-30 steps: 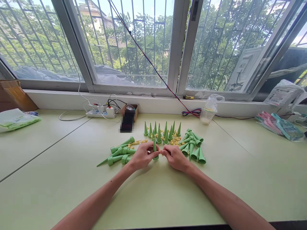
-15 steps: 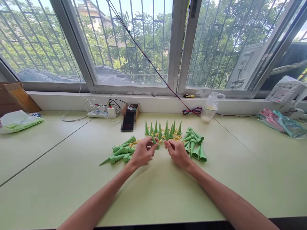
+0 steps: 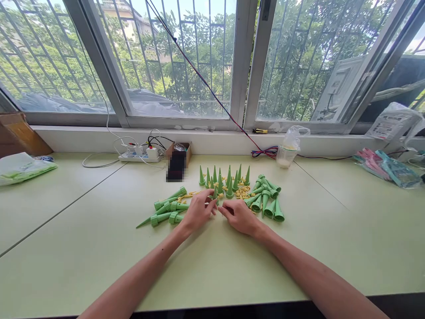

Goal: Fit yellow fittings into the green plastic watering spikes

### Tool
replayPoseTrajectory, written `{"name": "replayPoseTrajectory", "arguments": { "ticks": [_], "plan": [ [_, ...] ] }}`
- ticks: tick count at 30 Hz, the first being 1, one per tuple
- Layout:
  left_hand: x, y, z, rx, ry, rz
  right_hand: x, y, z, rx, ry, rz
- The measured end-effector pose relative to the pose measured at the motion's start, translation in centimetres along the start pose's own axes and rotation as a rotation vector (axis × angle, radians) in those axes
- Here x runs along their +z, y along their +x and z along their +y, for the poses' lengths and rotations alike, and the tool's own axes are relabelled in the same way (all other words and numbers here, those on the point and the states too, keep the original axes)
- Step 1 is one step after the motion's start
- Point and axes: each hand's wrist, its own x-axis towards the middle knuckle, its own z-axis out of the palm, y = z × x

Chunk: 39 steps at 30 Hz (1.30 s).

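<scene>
My left hand [image 3: 199, 209] has its fingers around a green plastic cone spike [image 3: 215, 193], which stands point up at the front of a cluster of upright green cones [image 3: 229, 189]. Whether the spike's base touches the table is hidden by my fingers. Close by on the right, my right hand [image 3: 239, 215] is closed in a pinch, its fingertips near the spike's lower end; anything between them is too small to make out. Small yellow pieces [image 3: 243, 193] lie among the cones. Several green pieces with ribbed collars [image 3: 161, 218] lie left of my left hand.
A pile of hollow green cones [image 3: 269, 206] lies on the right. Farther back are a power strip [image 3: 139, 156], a small cardboard box [image 3: 188, 154], a plastic cup with a bag [image 3: 286, 156] and a bundled cable [image 3: 265, 152]. Plastic packets [image 3: 387, 166] lie far right.
The spike in my left hand has gone from tilted to upright and slightly lower. My right hand has moved a little left and down, still pinched. The view has shifted slightly.
</scene>
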Motion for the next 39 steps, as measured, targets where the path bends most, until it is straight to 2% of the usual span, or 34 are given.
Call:
{"name": "replayPoseTrajectory", "arguments": {
  "ticks": [4, 11, 27, 29, 33, 36, 39],
  "plan": [
    [-0.1, 0.0, 0.1, -0.017, 0.060, 0.012, -0.1, 0.0, -0.1, 0.000, -0.008, -0.007],
    [-0.4, 0.2, 0.1, 0.083, 0.249, 0.162, -0.1, 0.0, 0.0, 0.006, 0.001, -0.022],
    [-0.1, -0.3, 0.5, 0.040, 0.205, 0.074, -0.1, 0.0, 0.1, 0.008, -0.017, -0.063],
    [-0.5, -0.1, 0.6, 0.058, 0.224, 0.088, -0.1, 0.0, 0.2, 0.029, -0.020, -0.052],
    [-2.4, 0.7, 0.2, 0.088, 0.301, 0.227, -0.1, -0.1, 0.2, 0.030, -0.077, -0.037],
    [-4.2, 1.3, -0.6, 0.113, 0.475, 0.325, -0.1, -0.2, -0.1, 0.002, -0.135, -0.033],
    [-5.4, 1.5, -1.5, 0.051, 0.717, 0.345, -0.2, -0.2, -0.2, 0.000, -0.130, -0.022]
  ]
}}
